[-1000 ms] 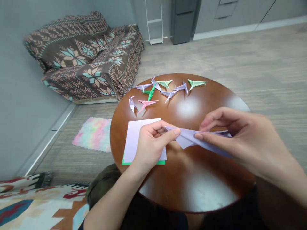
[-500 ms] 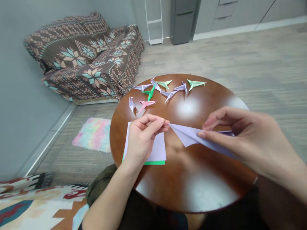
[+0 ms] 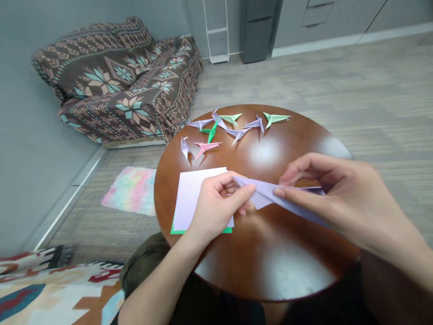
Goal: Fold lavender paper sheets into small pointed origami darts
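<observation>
A folded sheet of lilac origami paper (image 3: 262,192) is held above the round brown table (image 3: 267,243). My left hand (image 3: 225,201) pinches its left end, thumb on the near face and the other fingers behind. My right hand (image 3: 321,185) grips it further right between thumb and fingers, and covers part of that end. Below and left of my left hand lies a stack of square paper (image 3: 189,194), lilac on top with a green edge showing underneath.
Several folded paper figures lie toward the table's far side, among them a pink one (image 3: 206,147), a dark green one (image 3: 211,132) and a pale green one (image 3: 274,118). A covered sofa (image 3: 125,85) stands beyond at the left, with a fluffy pastel rug (image 3: 130,192) before it.
My left hand has moved right and slightly down, from the paper's tip to further along its left part. More of the paper stack shows. My right hand keeps its hold, shifted slightly left.
</observation>
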`<state>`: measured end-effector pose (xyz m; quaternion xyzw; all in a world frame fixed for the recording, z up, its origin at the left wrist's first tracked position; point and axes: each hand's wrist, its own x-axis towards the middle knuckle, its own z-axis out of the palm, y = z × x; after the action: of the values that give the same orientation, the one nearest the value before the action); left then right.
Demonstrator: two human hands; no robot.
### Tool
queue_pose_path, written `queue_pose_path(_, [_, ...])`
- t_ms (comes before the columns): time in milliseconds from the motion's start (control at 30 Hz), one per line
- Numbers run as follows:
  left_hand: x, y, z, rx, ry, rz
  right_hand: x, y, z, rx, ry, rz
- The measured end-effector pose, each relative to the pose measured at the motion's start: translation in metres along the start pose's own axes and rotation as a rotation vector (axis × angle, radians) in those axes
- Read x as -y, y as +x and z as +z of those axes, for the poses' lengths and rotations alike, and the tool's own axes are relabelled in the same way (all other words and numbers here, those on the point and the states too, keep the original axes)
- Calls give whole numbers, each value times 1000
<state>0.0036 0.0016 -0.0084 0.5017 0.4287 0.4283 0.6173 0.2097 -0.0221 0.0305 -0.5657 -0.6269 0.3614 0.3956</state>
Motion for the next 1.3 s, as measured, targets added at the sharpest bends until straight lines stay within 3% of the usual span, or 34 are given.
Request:
queue_pose_path(167, [1, -3, 3, 37, 4, -63, 2, 0, 3, 28, 12, 10])
queue_pose_path(467, [3, -4, 5, -60, 16, -63, 1, 1, 3, 39, 54, -10])
queue_pose_path(633, [6, -5, 4, 37, 3, -106, 3, 0, 2, 35, 29, -10])
queue_pose_path(733, [6, -6, 4, 77, 19, -96, 5, 0, 2, 38, 21, -1])
queue_pose_path(1300, [7, -8, 4, 15, 142, -50, 4, 0, 0, 54, 24, -6])
